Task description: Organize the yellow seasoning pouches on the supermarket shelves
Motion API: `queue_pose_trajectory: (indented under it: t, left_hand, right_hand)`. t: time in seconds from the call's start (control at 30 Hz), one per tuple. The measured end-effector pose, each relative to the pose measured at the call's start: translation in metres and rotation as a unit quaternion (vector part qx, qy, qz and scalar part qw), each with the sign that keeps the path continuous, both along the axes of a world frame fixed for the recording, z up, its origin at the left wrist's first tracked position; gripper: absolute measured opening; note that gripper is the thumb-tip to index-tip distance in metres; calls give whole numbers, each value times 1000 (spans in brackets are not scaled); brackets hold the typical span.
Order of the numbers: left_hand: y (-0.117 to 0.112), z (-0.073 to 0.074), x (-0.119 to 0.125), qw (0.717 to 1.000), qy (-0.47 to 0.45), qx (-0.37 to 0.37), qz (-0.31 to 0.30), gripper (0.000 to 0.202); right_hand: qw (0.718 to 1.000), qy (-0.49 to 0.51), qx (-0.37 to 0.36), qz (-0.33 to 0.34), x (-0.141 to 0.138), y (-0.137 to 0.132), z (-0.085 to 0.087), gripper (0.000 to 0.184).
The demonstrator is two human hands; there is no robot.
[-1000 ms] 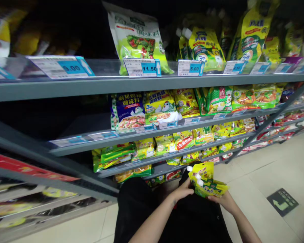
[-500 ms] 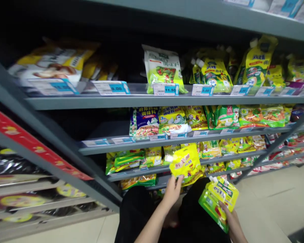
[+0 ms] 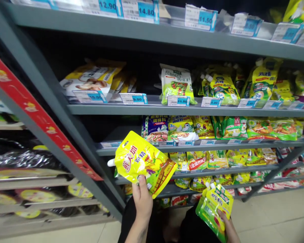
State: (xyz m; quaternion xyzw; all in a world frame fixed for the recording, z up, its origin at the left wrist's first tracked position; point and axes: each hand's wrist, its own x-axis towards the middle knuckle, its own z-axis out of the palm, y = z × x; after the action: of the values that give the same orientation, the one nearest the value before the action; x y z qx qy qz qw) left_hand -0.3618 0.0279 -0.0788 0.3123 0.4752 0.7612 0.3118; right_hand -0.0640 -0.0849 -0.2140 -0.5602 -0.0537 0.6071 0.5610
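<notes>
"So, at which step?"

"Judging by the hands, handling spouted pouches in front of the shelves. Holding up a yellow chicken-essence pouch in the left hand, printed face toward the camera, tilted, with a white spout cap jutting out up and left of the fingertips."

"Pinched how?"

"With the left thumb pressed on the front near the lower edge, presumably backed from behind; hidden there, so impossible to tell how far spread."

"And in the right hand?"

"Gripping green-and-yellow chicken-essence pouches under the thumb, at least two going by the paired caps, fanned around the fingertips. Again, cannot tell about the fingers behind."

"Beyond the fingers?"

"Up and right of the left fingertips, a blue chicken-essence seasoning bag; above the right ones, a grey shelf edge. Cannot tell whether touching that edge with the left pouch."

"Calling for what next?"

"Probably for a firm left pinch, being held so low and apt to flop; for keeping the right-hand pouches together; for steering the cap clear of the shelf upright."
</notes>
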Motion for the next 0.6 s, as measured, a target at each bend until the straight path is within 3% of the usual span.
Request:
queue_pose_trajectory:
  t: [0.13,0.27,0.37,0.47,0.53,0.6]
  left_hand:
    - [-3,1,3,1000,-3,8,-16,54]
    - [-4,-2,8,999,-4,-9,-38,54]
    - [-3,0,12,995,20,-47,-81,58]
    - [5,22,18,968,98,-77,-219,58]
    - [18,50,27,936,148,-71,-312,55]
    - [39,83,40,917,177,-44,-356,53]
  right_hand:
    - [1000,-2,-18,-16,7,-4,-2,103]
    - [999,18,-15,-23,20,-5,-18,89]
    - [1000,-3,-1,-12,27,-2,-33,90]
    - [998,-60,5,-7,27,6,-51,89]
    - [996,-92,3,-6,25,12,-61,83]
    - [993,-114,7,-9,21,18,-68,75]
